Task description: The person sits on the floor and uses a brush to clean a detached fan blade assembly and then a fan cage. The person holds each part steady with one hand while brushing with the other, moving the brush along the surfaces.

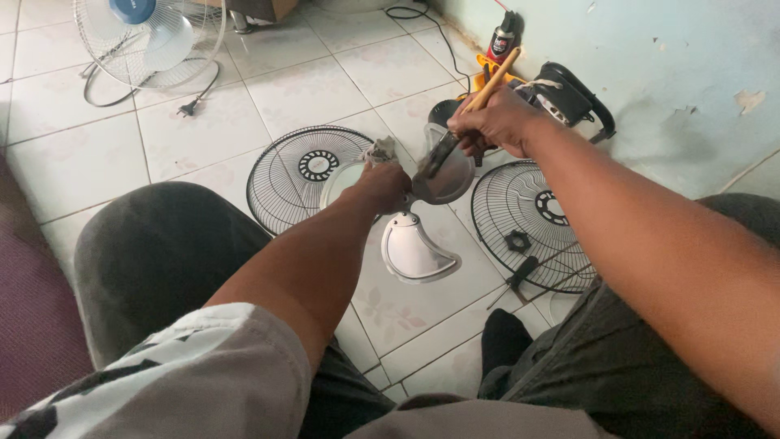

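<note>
You sit over a white tiled floor (284,89) beside a pale blue wall (650,65), two fan grilles (296,175) lying flat. Your left hand (382,185) grips the translucent fan blade (418,244) at its hub; your right hand (496,122), just above, clasps a wooden-handled brush (475,110) against one blade.

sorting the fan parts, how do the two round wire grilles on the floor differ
The left grille lies fully in view with a pale ringed centre; the right grille is partly hidden by the right arm and has a darker centre ring. The right grille has a black nut and screwdriver on it; the left carries none. Both are dark, round, flat on the tiles.
</note>
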